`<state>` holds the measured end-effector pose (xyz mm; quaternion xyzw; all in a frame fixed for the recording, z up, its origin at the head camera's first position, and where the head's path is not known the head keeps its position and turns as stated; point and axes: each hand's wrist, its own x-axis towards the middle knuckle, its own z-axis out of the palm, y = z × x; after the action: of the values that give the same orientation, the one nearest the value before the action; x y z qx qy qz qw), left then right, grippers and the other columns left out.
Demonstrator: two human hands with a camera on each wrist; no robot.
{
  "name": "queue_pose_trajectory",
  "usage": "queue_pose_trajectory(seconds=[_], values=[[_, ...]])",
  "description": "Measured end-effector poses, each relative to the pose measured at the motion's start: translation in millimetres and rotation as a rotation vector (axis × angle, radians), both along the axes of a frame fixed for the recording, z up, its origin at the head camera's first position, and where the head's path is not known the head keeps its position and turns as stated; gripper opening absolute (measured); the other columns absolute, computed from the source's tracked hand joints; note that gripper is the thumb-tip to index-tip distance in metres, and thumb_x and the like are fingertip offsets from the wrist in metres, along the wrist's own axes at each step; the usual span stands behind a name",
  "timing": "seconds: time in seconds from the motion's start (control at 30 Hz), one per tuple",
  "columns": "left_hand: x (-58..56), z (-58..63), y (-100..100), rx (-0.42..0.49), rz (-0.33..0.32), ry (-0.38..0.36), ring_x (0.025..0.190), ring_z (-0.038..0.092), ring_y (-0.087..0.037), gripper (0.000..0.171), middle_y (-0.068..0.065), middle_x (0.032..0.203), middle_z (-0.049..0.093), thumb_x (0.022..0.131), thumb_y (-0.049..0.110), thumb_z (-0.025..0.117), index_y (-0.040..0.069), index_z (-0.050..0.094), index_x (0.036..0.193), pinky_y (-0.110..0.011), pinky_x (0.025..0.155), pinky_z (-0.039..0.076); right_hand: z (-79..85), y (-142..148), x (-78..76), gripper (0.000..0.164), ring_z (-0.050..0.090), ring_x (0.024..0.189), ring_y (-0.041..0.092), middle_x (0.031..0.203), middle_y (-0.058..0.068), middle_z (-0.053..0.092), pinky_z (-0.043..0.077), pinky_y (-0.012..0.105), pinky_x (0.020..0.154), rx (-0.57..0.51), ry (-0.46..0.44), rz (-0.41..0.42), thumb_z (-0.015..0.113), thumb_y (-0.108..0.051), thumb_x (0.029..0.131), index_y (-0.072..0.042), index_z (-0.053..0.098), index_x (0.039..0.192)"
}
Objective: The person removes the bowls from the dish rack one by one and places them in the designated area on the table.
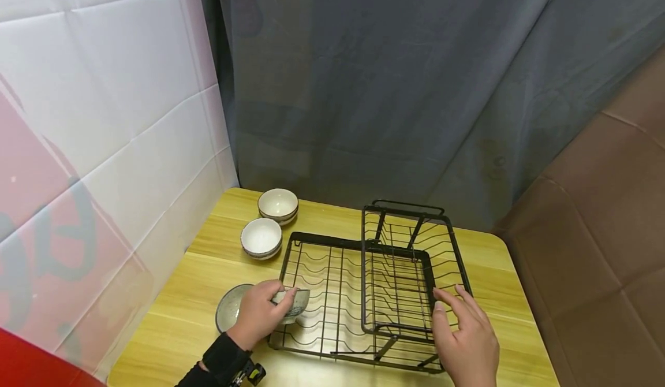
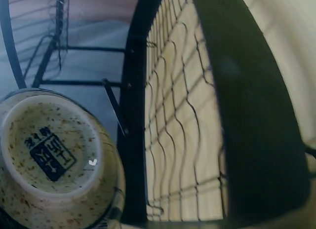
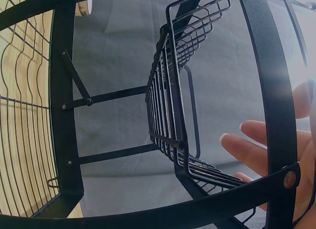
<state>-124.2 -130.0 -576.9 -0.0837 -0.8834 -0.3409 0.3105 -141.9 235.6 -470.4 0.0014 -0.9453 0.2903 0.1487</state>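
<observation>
My left hand (image 1: 258,312) holds a small speckled grey-green bowl (image 1: 297,305), tilted on its side, over the left end of a black two-tier wire dish rack (image 1: 324,239). The left wrist view shows the foot of this bowl (image 2: 52,150), with a dark blue stamp. Under my left hand, a second grey-green bowl (image 1: 227,312) sits on the table, partly hidden. By the right side of the rack's upper basket (image 1: 458,254) is my right hand (image 1: 467,341), its fingers loosely extended. Whether they touch the frame I cannot tell.
Two small stacks of white bowls with dark rims, a nearer stack (image 1: 261,238) and a farther stack (image 1: 278,203), stand left of the rack on the wooden table (image 1: 499,283). A grey curtain (image 1: 353,98) hangs behind, with a white panel (image 1: 114,75) at the left.
</observation>
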Motion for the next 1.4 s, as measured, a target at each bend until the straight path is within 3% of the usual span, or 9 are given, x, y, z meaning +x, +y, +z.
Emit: queue_pose_trajectory(seconds=[0.23, 0.53, 0.83, 1.07, 1.4], values=[[6.6, -5.6, -18.9, -0.002, 0.019, 0.086, 0.06, 0.02, 0.005, 0.045, 0.019, 0.07, 0.021, 0.083, 0.01, 0.078, 0.022, 0.038, 0.065, -0.011, 0.058, 0.015, -0.5, 0.5, -0.6, 0.033, 0.052, 0.137, 0.036, 0.138, 0.012, 0.066, 0.042, 0.066, 0.096, 0.003, 0.003, 0.004, 0.051, -0.031, 0.105, -0.019, 0.075, 0.124], [12.3, -6.8, -38.0, -0.032, 0.108, 0.107, 0.057, 0.026, 0.005, 0.041, 0.017, 0.063, 0.033, 0.08, 0.011, 0.079, 0.025, 0.044, 0.065, -0.013, 0.054, 0.019, -0.1, 0.0, -0.9, 0.034, 0.051, 0.138, 0.035, 0.136, 0.011, 0.068, 0.041, 0.066, 0.098, 0.003, -0.016, -0.003, 0.05, -0.033, 0.106, -0.019, 0.075, 0.124], [17.3, -12.5, -45.3, -0.034, 0.155, 0.102, 0.056, 0.031, 0.005, 0.035, 0.015, 0.062, 0.045, 0.08, 0.011, 0.08, 0.025, 0.051, 0.065, -0.014, 0.052, 0.025, 0.0, 0.8, -0.3, 0.035, 0.05, 0.138, 0.036, 0.139, 0.013, 0.065, 0.041, 0.068, 0.097, 0.007, -0.027, -0.006, 0.05, -0.033, 0.106, -0.018, 0.074, 0.125], [20.5, -20.0, -52.0, -0.051, 0.186, 0.089, 0.055, 0.027, 0.003, 0.036, 0.015, 0.061, 0.038, 0.08, 0.013, 0.078, 0.024, 0.048, 0.065, -0.016, 0.052, 0.024, 0.0, 0.6, -0.5, 0.035, 0.05, 0.139, 0.036, 0.139, 0.012, 0.066, 0.04, 0.067, 0.098, 0.002, -0.037, -0.011, 0.049, -0.034, 0.106, -0.018, 0.074, 0.125], [22.4, -33.8, -59.4, -0.101, 0.197, 0.138, 0.056, 0.025, 0.002, 0.041, 0.015, 0.061, 0.03, 0.079, 0.015, 0.077, 0.024, 0.04, 0.062, -0.017, 0.053, 0.022, -2.0, 1.0, -1.6, 0.035, 0.05, 0.138, 0.035, 0.136, 0.011, 0.068, 0.041, 0.067, 0.097, 0.005, -0.025, -0.018, 0.049, -0.034, 0.106, -0.019, 0.075, 0.125]])
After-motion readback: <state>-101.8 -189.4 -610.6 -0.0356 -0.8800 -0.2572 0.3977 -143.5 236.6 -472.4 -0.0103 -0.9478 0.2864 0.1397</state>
